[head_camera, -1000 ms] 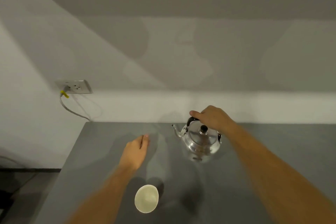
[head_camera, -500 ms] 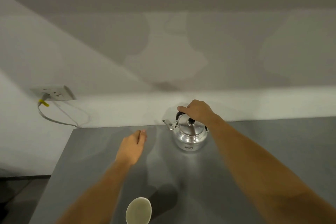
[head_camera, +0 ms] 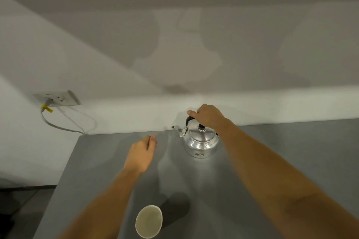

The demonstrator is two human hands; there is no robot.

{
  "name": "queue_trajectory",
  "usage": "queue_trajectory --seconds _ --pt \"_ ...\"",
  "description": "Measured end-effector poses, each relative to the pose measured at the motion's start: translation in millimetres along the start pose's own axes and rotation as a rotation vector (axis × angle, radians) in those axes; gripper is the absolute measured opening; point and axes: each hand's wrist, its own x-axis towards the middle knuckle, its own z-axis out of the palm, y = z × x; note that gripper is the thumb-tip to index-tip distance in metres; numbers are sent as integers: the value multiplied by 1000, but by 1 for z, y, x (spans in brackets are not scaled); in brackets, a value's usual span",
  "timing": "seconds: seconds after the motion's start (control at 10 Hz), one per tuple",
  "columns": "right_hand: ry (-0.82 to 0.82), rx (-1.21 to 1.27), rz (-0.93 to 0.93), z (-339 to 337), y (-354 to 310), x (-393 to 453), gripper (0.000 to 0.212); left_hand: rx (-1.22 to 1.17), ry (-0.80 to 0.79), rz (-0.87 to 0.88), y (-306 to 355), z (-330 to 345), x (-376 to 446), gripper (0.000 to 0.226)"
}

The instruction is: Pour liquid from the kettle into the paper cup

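Right hand (head_camera: 208,117) grips the kettle (head_camera: 201,140) handle on the tabletop (head_camera: 272,161), left hand (head_camera: 140,154) loosely curled and empty; lifting and pouring into the cup (head_camera: 149,221) remain.

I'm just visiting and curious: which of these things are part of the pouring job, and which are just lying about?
Part of the job:
- kettle, standing on the table
- paper cup, near the front edge
- right hand, closed on the kettle's handle
- left hand, holding nothing

Just lying about:
- wall socket
- grey cable plugged into it
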Motion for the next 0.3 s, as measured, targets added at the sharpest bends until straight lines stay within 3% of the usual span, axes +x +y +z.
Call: queue_trajectory --seconds 0.1,0.2,0.3 --pt "57 -98 -30 -3 -5 -13 47 21 1 22 8 -6 -7 43" --pt "224 -201 -105 -10 -18 -40 38 28 16 45 24 -20 -22 46" --pt "269 -203 -178 -17 -34 -69 40 27 58 63 47 -36 -43 50"
